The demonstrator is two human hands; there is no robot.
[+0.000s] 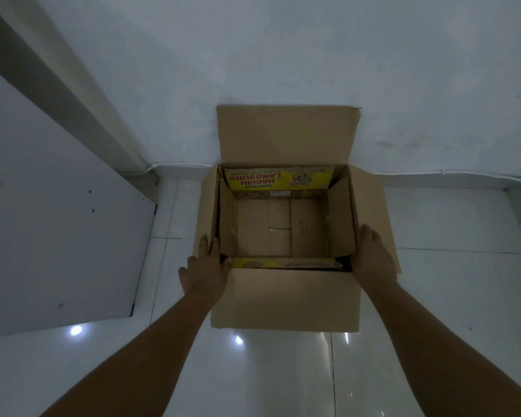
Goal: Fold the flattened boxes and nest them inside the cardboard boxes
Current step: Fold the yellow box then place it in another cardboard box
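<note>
A brown outer cardboard box [286, 299] stands open on the white floor against the wall, its four flaps spread. A smaller box with yellow printed flaps [278, 178] sits nested inside it, open, its brown bottom [280, 227] visible. My left hand [206, 267] rests palm down on the outer box's left flap near the front left corner. My right hand [372, 257] lies flat on the right flap at the front right corner. Whether the fingers curl over any edge is unclear.
A white wall [283, 55] rises right behind the box. A pale door or panel [57, 236] lies to the left, with a grey frame [42, 85] above it. Glossy white floor tiles [448, 311] surround the box.
</note>
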